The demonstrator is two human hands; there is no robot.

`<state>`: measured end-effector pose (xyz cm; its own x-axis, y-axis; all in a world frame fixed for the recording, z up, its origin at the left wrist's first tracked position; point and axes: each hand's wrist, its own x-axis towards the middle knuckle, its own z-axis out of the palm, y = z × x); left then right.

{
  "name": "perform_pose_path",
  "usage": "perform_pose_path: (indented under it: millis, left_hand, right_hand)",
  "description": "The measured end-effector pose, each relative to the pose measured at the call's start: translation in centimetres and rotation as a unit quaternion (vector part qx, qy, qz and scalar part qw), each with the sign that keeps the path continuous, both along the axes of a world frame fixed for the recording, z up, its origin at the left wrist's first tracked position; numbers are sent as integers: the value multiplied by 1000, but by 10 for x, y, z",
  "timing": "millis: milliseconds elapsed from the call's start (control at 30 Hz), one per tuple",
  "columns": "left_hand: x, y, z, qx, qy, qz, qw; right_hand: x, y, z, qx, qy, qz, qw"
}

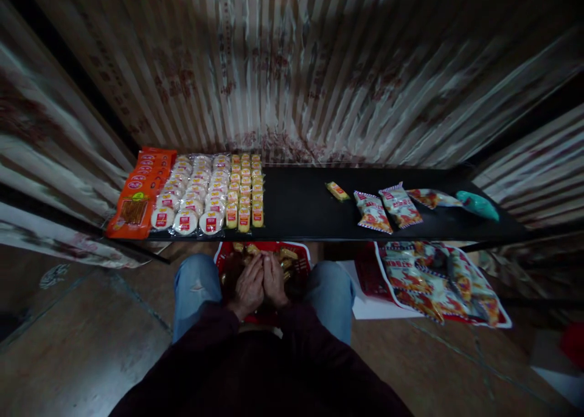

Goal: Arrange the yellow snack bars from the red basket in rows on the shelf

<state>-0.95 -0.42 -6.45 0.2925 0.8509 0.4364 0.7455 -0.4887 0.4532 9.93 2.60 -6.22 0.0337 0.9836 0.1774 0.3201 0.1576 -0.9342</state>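
Observation:
My left hand (249,286) and my right hand (274,281) are close together over a red basket (306,253) between my knees. Their backs face up, and the fingers are closed and curve inward, with the fingertips meeting. Whatever lies under the palms is hidden. Small snack packs in gold wrappers (287,256) show in the basket around my fingers. Just beyond it, on a black shelf (294,204), stand rows of yellow-wrapped snack packs (244,216). One yellow pack (337,191) lies apart, farther right.
Left on the shelf are orange snack bags (137,198) and rows of round white packs (185,221). To the right lie striped snack bags (373,211) and a teal packet (478,204). A second basket (504,320) of snack bags sits below right. Patterned sheeting (283,70) hangs behind.

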Motion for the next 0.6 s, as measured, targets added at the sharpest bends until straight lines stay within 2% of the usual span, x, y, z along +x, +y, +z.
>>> perform_pose_path:
  millis: [100, 167, 200, 300, 400, 500, 600]
  left_hand:
    - [-8, -18, -25, -162, 25, 36, 986]
    - [-13, -24, -33, -285, 48, 73, 955]
    - [-15, -26, -35, -321, 48, 82, 942]
    - [-17, -28, -33, -364, 18, 90, 927]
    - [-17, -27, -29, -382, -25, 82, 920]
    - [-18, -26, -26, -388, -76, 79, 915]
    - [-19, -25, -26, -378, -155, 103, 907]
  right_hand:
    - [2, -17, -36, -86, -143, 22, 986]
    - [2, -24, -53, -141, -214, 58, 965]
    - [3, -27, -59, -149, -235, 71, 958]
    - [5, -32, -69, -166, -245, 98, 950]
    - [8, -33, -71, -157, -216, 104, 958]
    - [11, -32, -72, -167, -177, 110, 964]
    - [11, -31, -71, -196, -136, 99, 966]
